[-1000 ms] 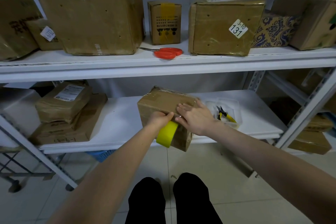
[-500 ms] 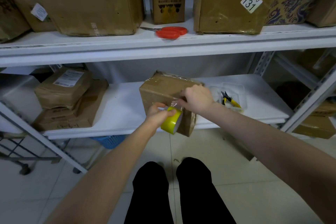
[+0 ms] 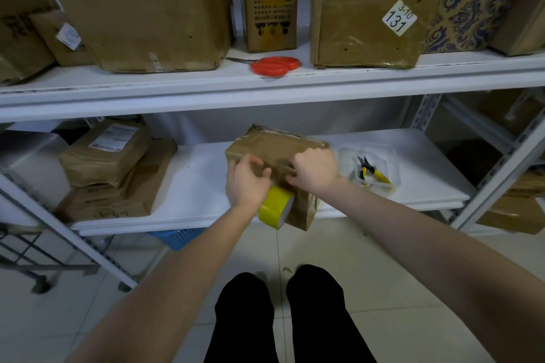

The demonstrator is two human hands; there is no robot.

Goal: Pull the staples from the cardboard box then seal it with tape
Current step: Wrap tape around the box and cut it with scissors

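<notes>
A small brown cardboard box (image 3: 274, 144), wrapped in clear tape, stands at the front edge of the lower white shelf (image 3: 200, 186). My left hand (image 3: 246, 180) grips a yellow tape roll (image 3: 275, 209), which hangs against the box's front face, while its fingers lie over the box's top left corner. My right hand (image 3: 314, 169) sits with curled fingers on the box's top front edge and holds the pulled-out tape end there. A short strip of tape (image 3: 280, 167) runs between the two hands.
Yellow-handled pliers (image 3: 372, 173) lie in a clear plastic tray (image 3: 386, 153) right of the box. Red scissors (image 3: 275, 65) rest on the upper shelf among large boxes. Stacked parcels (image 3: 112, 162) fill the lower shelf's left. A blue basket (image 3: 174, 237) sits below.
My left hand rose with the roll from the front face to the top left corner. My right hand went from lying flat to curling on the tape end at the box's edge.
</notes>
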